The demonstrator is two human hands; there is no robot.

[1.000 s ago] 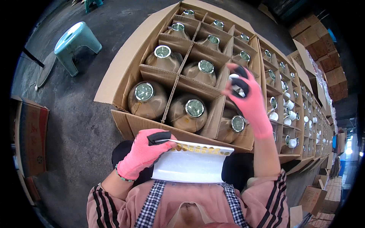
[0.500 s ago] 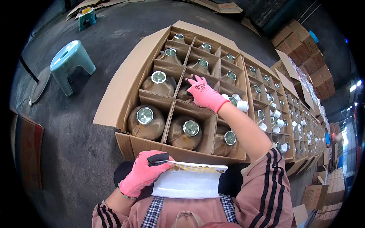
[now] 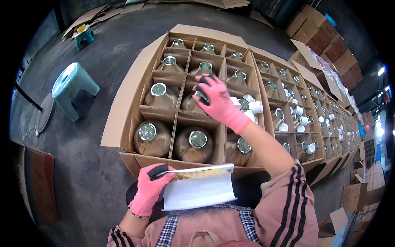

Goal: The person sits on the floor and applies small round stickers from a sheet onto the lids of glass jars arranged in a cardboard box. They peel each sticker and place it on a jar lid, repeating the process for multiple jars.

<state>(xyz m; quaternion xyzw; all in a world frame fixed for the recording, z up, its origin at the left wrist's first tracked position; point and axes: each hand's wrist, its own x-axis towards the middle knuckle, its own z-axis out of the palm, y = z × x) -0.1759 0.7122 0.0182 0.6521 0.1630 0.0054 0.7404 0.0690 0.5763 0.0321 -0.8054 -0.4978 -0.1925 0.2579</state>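
Holding the white sticker sheet [image 3: 199, 190] pinched in my left hand [image 3: 149, 190] at my lap; right hand [image 3: 218, 103], fingers curled, presses on the bottle cap [image 3: 200, 95] straight ahead, second row, middle cell of the carton [image 3: 123, 107].

White sticker sheet [image 3: 200, 190]: flat rectangle, a row of small gold round stickers along its top edge, held near the lap, just below the carton's near wall. Brown jar [image 3: 192, 103]: upright in a middle cell of the divided carton, round top covered by gloved fingers [image 3: 204, 91]
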